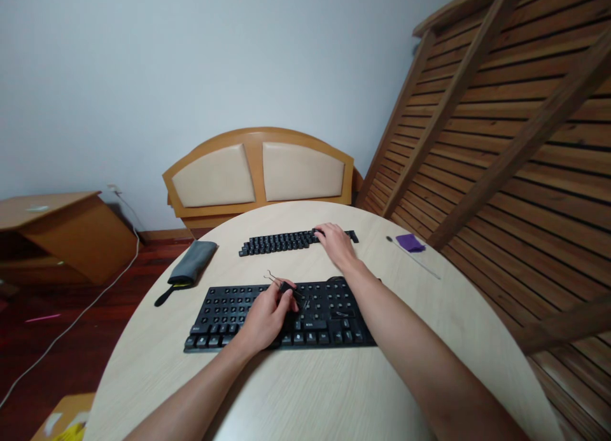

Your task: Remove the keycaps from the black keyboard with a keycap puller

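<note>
A black keyboard lies across the table, many of its keycaps off and bare switch posts showing. Over its middle, my left hand is closed around a keycap puller with a dark handle and thin wire loops. Farther back, loose black keycaps stand in neat rows. At the right part of these rows is my right hand, its fingers pinched on a dark keycap. Whether that keycap is lifted or touching the table, I cannot tell.
On the round table, a grey pouch with a black strap lies at the left. A purple cloth and a thin brush lie at the right. A headboard stands behind, and a slatted wooden frame leans at the right.
</note>
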`<state>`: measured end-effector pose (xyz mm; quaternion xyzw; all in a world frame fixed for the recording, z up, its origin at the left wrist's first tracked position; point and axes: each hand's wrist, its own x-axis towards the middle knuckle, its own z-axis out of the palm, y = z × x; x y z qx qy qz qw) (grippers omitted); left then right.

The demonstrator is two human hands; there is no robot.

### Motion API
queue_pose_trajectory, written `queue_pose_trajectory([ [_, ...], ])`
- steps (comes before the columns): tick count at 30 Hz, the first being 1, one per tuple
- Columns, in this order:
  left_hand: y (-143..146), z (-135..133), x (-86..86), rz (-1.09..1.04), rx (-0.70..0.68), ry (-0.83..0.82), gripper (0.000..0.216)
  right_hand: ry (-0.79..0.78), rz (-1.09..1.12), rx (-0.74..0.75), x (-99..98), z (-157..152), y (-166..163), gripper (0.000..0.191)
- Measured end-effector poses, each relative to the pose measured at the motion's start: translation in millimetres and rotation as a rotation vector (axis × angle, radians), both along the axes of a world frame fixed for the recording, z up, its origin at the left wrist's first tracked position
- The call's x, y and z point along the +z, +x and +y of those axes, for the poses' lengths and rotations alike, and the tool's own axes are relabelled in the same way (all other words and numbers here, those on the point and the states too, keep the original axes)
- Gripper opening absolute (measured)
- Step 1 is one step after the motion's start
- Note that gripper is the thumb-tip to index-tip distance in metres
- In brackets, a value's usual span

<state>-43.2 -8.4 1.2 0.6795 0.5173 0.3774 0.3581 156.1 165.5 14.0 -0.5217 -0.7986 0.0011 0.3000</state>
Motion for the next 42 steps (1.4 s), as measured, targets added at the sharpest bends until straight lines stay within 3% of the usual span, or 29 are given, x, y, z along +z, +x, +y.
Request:
queue_pose_trajectory([
  [5, 0, 0, -0.2, -0.002, 0.004, -0.003, 0.025, 0.009, -0.098, 0.039, -13.4, 0, 2, 0.022],
  [18, 0, 0, -2.3, -0.002, 0.006, 0.006, 0.025, -0.056, -0.257, 0.019, -12.6, -5, 0, 0.016],
  [37, 0, 1, -1.8, 0.008, -0.003, 0.000, 0.023, -0.040, -0.245, 0.050, -15.4, 0, -5, 0.019],
  [42, 0, 0, -2.9, 0.026, -0.004, 0.002, 0.024, -0.020, -0.196, 0.017, -4.4, -4, -4, 0.021],
])
